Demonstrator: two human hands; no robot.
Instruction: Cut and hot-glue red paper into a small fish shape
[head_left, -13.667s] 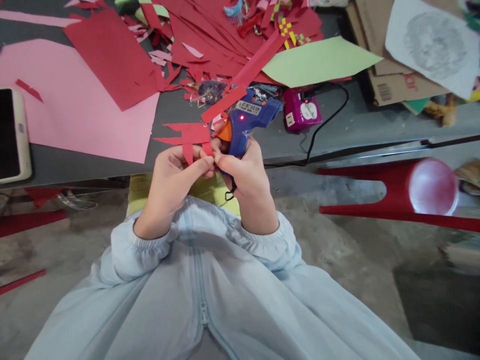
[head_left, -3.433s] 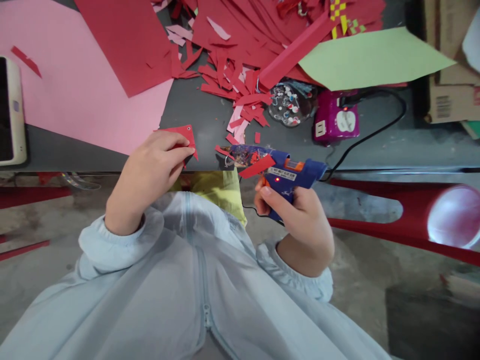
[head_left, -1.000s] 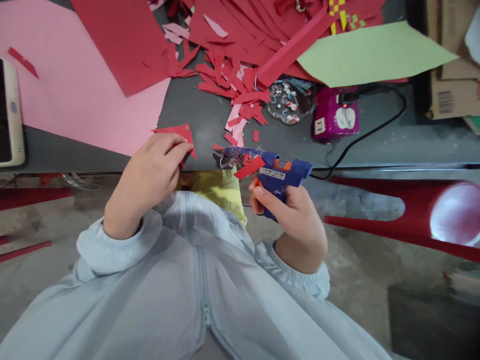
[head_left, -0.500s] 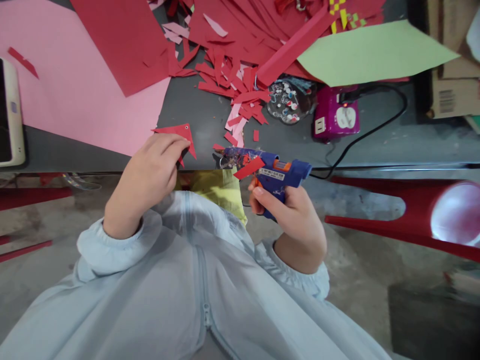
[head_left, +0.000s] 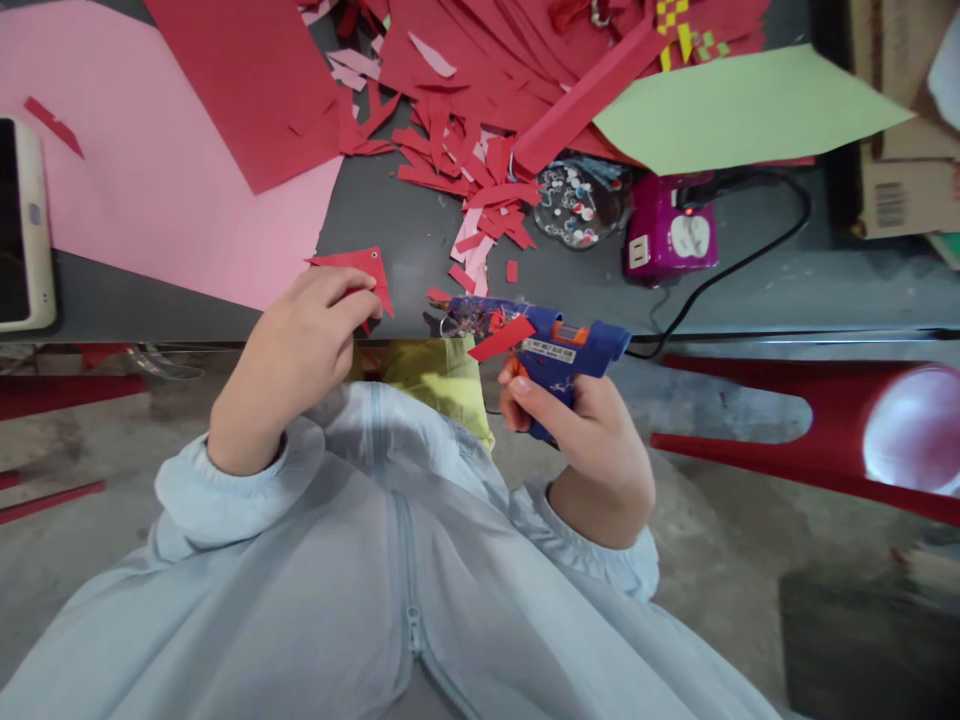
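Observation:
My left hand (head_left: 296, 350) rests at the table's front edge, fingers bent over a folded red paper piece (head_left: 364, 261) that bears a small round eye. The fingers press together on this piece, and the hand covers much of it. In my right hand (head_left: 592, 430) is a blue hot glue gun (head_left: 559, 352), gripped by its handle, with the nozzle pointing left towards the paper piece but apart from it. A red paper strip (head_left: 501, 338) clings to the side of the gun, and strings of glue hang about its front.
Red and pink scraps (head_left: 480, 190) lie behind the gun. Near them are a dish of small eyes (head_left: 577, 205) and a purple power block (head_left: 671, 235) with a black cable. A phone (head_left: 34, 230) lies left; a red stool (head_left: 832, 400) stands right.
The glue gun has shifted very slightly right and down with my right hand. The fingers of my left hand have moved slightly on the red paper piece.

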